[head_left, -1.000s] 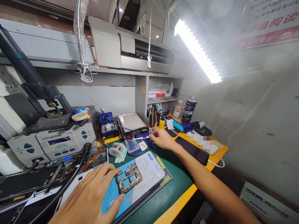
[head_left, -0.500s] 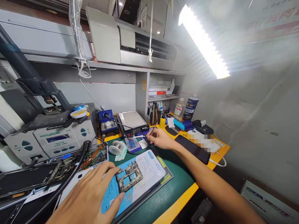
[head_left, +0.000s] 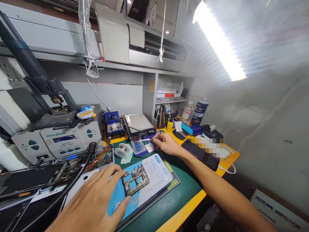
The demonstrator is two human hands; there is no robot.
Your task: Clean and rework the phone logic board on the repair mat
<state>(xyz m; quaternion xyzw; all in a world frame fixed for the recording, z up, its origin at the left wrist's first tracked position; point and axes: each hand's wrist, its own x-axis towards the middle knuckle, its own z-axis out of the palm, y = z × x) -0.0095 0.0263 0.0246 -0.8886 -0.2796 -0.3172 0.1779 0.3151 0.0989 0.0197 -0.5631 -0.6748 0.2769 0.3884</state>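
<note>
A phone circuit board (head_left: 136, 179) lies on a blue and white box (head_left: 154, 180) at the near middle of the green mat. My left hand (head_left: 98, 193) rests at the board's left side, fingers spread, with fingertips and thumb at its edge. Farther back, my right hand (head_left: 166, 143) pinches a thin tool (head_left: 161, 132), probably tweezers, beside a small white round pad (head_left: 149, 148). The solder spool (head_left: 121, 149) stands left of that pad on a pale green cloth.
The soldering station (head_left: 65, 140) and an opened device (head_left: 103, 159) with a black hose (head_left: 84, 167) fill the left. On the right lie a black phone (head_left: 200, 154) and white cable. A yellow bottle (head_left: 169, 125) and spray can (head_left: 199, 111) stand behind.
The view has shifted slightly, so most things sit a little farther right. My left hand stays at the board, and my right hand still pinches the thin tool near the white pad.
</note>
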